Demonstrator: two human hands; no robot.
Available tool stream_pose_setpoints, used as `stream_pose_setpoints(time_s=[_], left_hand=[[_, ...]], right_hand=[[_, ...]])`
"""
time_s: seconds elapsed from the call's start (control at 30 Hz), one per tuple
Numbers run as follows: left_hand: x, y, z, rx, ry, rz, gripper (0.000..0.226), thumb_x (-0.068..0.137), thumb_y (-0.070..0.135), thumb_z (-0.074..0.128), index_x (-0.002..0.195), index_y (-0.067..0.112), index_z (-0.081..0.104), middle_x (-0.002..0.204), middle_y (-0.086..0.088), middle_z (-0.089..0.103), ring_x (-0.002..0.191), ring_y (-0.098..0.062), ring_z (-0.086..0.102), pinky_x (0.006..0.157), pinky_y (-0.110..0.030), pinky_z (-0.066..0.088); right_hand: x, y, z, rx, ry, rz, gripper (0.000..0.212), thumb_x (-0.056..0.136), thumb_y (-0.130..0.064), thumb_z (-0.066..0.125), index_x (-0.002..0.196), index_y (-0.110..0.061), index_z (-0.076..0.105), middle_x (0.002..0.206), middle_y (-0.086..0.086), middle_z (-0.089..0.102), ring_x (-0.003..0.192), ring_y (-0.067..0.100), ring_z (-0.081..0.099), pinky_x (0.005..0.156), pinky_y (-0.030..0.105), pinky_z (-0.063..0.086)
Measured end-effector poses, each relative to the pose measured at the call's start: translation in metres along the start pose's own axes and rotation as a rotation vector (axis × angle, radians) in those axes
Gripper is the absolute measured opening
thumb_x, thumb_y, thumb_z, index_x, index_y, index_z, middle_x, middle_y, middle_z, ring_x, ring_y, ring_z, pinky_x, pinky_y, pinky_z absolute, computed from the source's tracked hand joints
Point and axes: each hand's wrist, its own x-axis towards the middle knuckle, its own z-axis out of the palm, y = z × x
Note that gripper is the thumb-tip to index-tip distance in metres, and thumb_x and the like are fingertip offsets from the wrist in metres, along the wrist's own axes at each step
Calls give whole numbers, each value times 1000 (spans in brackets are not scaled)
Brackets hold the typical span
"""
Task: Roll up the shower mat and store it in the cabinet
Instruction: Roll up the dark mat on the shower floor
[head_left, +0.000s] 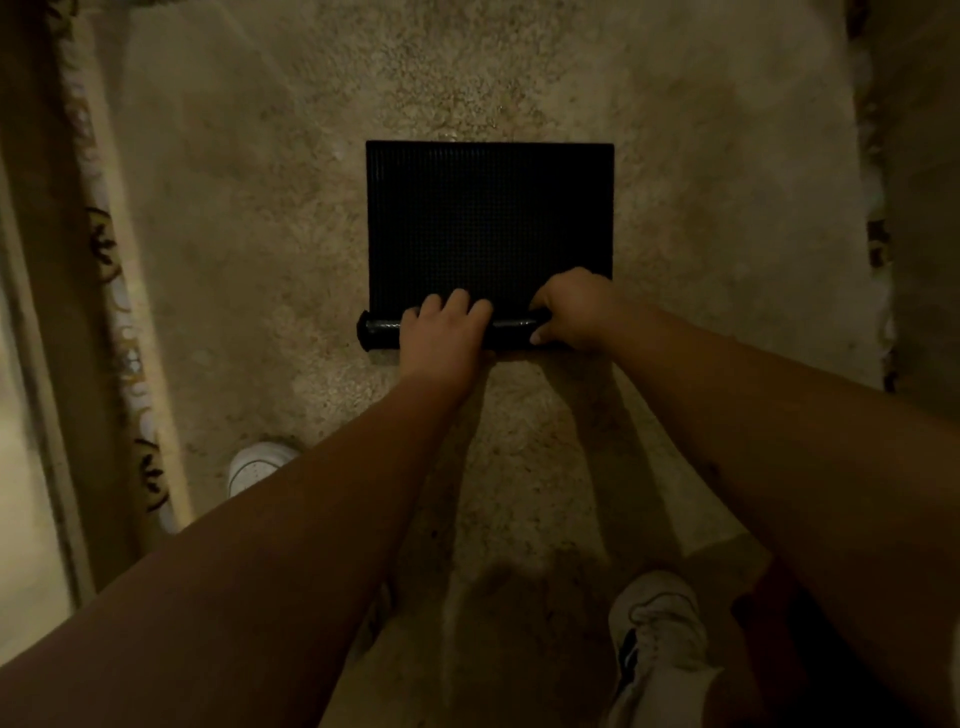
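Two bare hands grip the rolled near edge of a black shower mat on a speckled floor.

The left hand and right hand curl over the roll; the rest lies flat beyond. White shoes stand below.

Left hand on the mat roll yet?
Touching. The head view shows the left hand pressed over the rolled near edge of the mat, fingers draped across it.

The speckled beige stone floor carries a black textured rubber shower mat, rolled at its near edge, and two white sneakers.
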Motion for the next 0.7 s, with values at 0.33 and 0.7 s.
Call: stream_pose_setpoints(time_s=[0.33,0.7], left_hand=[[21,-10,-13,-111,-73,40,42,79,44,69,112,19,60,100,-6,59,91,-29,58,71,-36,43],[21,-18,-3,-33,47,57,50,73,39,74,113,20,53,110,-10,56,102,-33,50,86,-47,42]], right_hand=[[-25,-5,47,-171,440,-22,49,77,-30,70,120,-10,54,116,10,53,106,29,48,77,40,46],[-11,8,16,52,312,-40,29,80,-30,66,106,-17,58,102,9,63,93,29,59,78,40,50]])
